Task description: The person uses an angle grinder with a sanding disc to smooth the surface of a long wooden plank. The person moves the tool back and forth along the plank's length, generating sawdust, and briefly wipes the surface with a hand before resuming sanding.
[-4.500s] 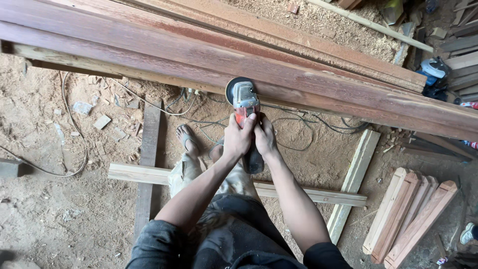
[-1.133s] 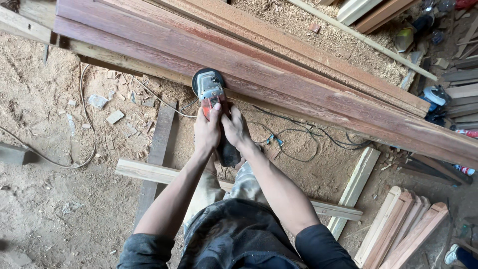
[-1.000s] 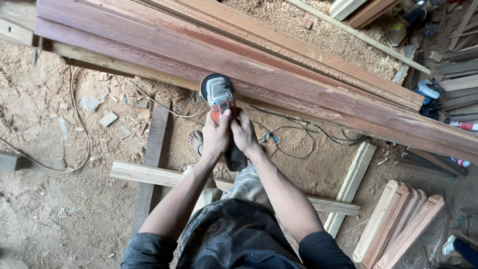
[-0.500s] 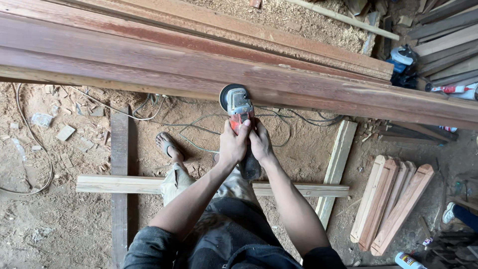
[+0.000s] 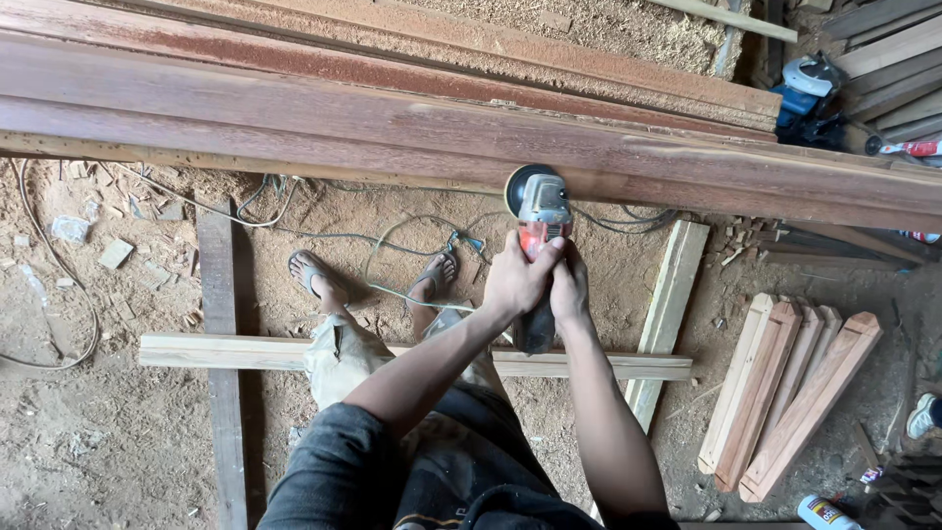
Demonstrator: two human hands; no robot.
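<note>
Grinder [image 5: 538, 208] in both hands' grip

grinder [image 5: 539, 211] shifted right along plank [image 5: 392, 123], both hands following

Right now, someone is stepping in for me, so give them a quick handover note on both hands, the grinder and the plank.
Left hand: wrapped around the angle grinder body, fingers closed.
Right hand: gripping the grinder just behind the left hand.
Grinder: disc end against the near edge of the long reddish plank; its cable trails over the sawdust floor by the feet.
Done: cannot tell how much of the edge is sanded.
Left: likely the rest of that edge; keep both hands on and mind the cable.
</note>
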